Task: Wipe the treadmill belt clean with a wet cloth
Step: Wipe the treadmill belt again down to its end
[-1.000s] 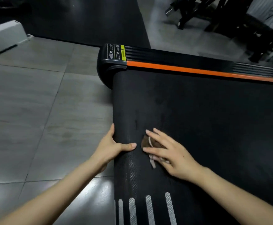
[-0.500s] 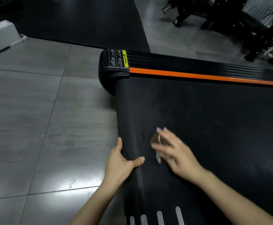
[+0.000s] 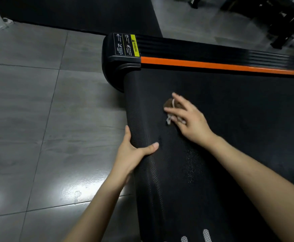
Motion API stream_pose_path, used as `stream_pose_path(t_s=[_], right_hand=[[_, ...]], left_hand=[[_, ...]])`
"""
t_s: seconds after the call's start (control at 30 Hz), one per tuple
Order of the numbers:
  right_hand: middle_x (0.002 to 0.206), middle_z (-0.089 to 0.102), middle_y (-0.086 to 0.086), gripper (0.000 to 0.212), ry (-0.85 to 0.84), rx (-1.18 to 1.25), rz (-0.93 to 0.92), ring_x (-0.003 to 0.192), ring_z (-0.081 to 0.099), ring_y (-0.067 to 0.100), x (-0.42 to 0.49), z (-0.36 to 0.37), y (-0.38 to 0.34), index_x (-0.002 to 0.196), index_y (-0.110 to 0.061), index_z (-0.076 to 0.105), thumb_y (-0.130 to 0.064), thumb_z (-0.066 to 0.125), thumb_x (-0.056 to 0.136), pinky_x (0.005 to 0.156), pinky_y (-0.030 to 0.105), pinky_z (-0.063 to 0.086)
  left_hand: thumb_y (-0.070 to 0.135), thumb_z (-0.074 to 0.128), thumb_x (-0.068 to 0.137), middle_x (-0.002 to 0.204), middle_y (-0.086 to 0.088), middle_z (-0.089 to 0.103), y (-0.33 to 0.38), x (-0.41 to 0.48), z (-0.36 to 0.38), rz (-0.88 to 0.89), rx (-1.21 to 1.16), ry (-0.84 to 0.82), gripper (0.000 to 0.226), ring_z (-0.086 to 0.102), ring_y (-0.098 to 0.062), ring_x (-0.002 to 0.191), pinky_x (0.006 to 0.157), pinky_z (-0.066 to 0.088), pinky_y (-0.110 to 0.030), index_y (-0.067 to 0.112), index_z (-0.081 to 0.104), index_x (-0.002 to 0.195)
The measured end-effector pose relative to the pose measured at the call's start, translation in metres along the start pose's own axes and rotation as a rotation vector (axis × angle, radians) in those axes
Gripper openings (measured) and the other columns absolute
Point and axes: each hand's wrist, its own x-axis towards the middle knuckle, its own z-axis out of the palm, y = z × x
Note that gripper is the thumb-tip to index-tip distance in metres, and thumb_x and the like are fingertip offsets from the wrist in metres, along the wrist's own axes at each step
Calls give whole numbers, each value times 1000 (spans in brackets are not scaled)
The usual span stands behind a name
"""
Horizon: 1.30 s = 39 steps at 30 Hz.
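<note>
The black treadmill belt (image 3: pixel 230 119) fills the right half of the head view, its rear end curving down toward the floor. My right hand (image 3: pixel 190 119) lies flat on the belt with straight, spread fingers and presses a small brown cloth (image 3: pixel 169 103) with a white edge, mostly hidden under the fingers. My left hand (image 3: pixel 134 151) grips the belt's rounded rear edge, thumb on top and fingers wrapped below out of sight.
A black side rail with an orange stripe (image 3: pixel 212 64) and a yellow warning label (image 3: pixel 135 45) runs along the belt's far side. Grey floor tiles (image 3: pixel 38 119) lie to the left, a black floor mat (image 3: pixel 81 13) beyond, and dark gym equipment (image 3: pixel 282 18) at the top right.
My right hand and the cloth have slid farther up the belt toward the orange rail. My left hand keeps its hold on the belt's rear edge.
</note>
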Motion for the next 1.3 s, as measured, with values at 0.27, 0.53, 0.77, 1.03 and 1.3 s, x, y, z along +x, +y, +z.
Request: stream_pose_path(t_s=[0.27,0.53,0.77,1.03,1.3], right_hand=[[153,29,5,30,146,-69,334,140,24,30,77,21,19,123,-23,62,-25,54,94,115,37,21],[149,36,9,32,26,-24,18,134,38,28,69,12,22,123,-21,63,-26,53,92,109,36,33],[152,30,6,31,128,-8,308,140,25,29,97,24,17,124,-24,62,-25,54,94,114,40,24],[150,34,8,31,61,-23,166,136,33,29,50,4,28,124,-21,62,-22,57,93,109,38,31],[153,26,7,34,137,4,371,140,22,28,140,46,-3,129,-18,57,-24,49,96,111,40,25]], left_hand=[[62,90,34,137,13,51,-15,20,-3,82,78,67,127,55,-10,120,104,43,-36,42,28,144],[73,81,37,143,10,43,-6,14,-3,103,261,102,136,46,-5,127,110,36,-30,37,15,150],[71,62,66,160,6,-3,26,12,-7,370,959,135,116,-11,-19,146,119,1,-39,20,3,152],[71,49,78,159,-2,-8,37,28,0,478,1045,141,107,-12,-11,145,118,-1,-27,10,-1,151],[54,41,92,158,5,-14,22,36,3,558,927,182,85,-15,-3,143,107,-7,-9,14,-3,151]])
